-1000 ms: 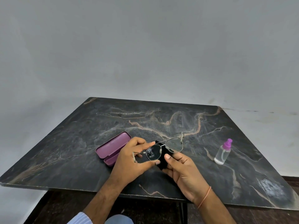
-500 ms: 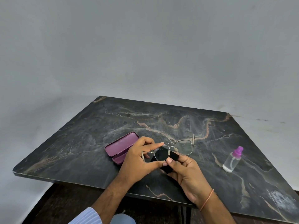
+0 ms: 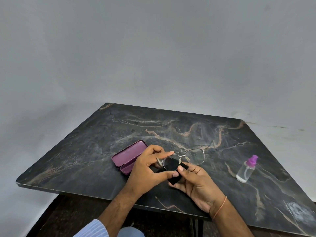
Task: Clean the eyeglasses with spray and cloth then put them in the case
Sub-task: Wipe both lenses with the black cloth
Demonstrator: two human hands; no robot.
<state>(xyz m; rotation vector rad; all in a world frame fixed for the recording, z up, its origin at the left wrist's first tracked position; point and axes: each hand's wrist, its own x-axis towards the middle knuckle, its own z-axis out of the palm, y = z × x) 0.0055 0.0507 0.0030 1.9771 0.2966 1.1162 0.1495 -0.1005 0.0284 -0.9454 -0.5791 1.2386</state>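
Thin metal-framed eyeglasses (image 3: 195,156) are held above the table near its front edge. My left hand (image 3: 147,170) pinches the frame at the left lens. My right hand (image 3: 196,183) holds a black cloth (image 3: 174,179) against that lens from behind, thumb on the lens rim. The cloth shows dark through the left lens; the right lens is bare. An open purple case (image 3: 128,157) lies on the table just left of my left hand. A small clear spray bottle (image 3: 246,169) with a purple top stands to the right.
The dark marble table (image 3: 85,151) has a chipped front edge close to my wrists. A grey wall rises behind it. A whitish smear (image 3: 299,212) marks the table's near right corner.
The view has shifted slightly, so everything sits a little further right. My right thumb has moved up onto the left lens rim, with the cloth pressed behind that lens. Both hands keep their hold.
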